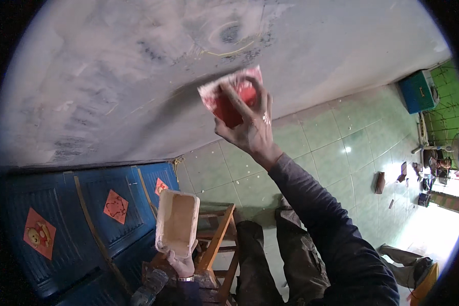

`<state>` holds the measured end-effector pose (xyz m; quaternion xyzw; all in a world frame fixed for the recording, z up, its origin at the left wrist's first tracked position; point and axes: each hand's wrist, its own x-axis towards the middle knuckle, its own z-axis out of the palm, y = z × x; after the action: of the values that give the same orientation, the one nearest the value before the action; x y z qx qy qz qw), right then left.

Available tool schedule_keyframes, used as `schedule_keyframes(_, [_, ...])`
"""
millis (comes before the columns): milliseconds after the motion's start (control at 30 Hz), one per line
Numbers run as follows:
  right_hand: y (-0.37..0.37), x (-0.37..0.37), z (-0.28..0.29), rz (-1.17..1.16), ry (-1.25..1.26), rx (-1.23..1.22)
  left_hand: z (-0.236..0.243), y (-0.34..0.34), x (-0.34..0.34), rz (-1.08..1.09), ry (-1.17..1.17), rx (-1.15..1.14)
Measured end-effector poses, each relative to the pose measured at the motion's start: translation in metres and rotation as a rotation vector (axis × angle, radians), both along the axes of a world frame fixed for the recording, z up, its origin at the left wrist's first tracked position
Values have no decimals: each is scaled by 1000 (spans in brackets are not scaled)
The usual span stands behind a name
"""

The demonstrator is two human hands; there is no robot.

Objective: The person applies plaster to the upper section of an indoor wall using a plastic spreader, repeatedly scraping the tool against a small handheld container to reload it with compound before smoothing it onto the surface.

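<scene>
Evidently a wall-surface job. Right hand [252,127], centre of the frame, grips a red pad [228,109] with a whitened upper edge, fingers spread over its back, thumb at the lower left side. Pad lies close against the grey wall [311,56]; whether its whole face touches cannot be told, and it is slightly blurred.

Left hand [181,265], lower centre-left, is closed on the near end of a cream rectangular tub [177,219], open side up, inner walls pale. Some of its fingers are hidden beneath.

Wall fills the upper part of the frame: whitish smears at upper left, dark scuffs [229,33] and a thin yellow line [232,51] above the pad.

On technique, as judged: spread fingers suit even pressure; best to bear on the middle of the pad, since a tilted edge would probably score the surface. Long, overlapping strokes should blend patches better than short jabs. Wrist loose, forearm following. Tub is best held level and under the working area, clear of the wooden stool [217,245] beside it and the blue panels [94,214] at lower left.
</scene>
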<state>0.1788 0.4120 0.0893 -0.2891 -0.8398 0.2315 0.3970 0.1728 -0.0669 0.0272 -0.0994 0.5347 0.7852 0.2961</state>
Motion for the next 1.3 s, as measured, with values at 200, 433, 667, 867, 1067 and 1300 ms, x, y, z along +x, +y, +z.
schedule_keyframes(200, [1,-50,34,-25,288,210,-8,-1,-2,16,-42,30])
schedule_keyframes(433, [-38,-17,-41,-53,-177,-77,-3,11,1,41,-38,54])
schedule_keyframes(667, [-10,-35,77,-73,108,209,0,6,0,32,-43,13])
schedule_keyframes(867, [-19,-30,0,-81,-64,100,0,6,2,81,-80,-19])
schedule_keyframes(1067, [-19,-1,-39,-64,-266,-100,1,13,5,120,-32,-38])
schedule_keyframes(1300, [43,-17,10,-125,201,188,4,15,6,84,-67,-60])
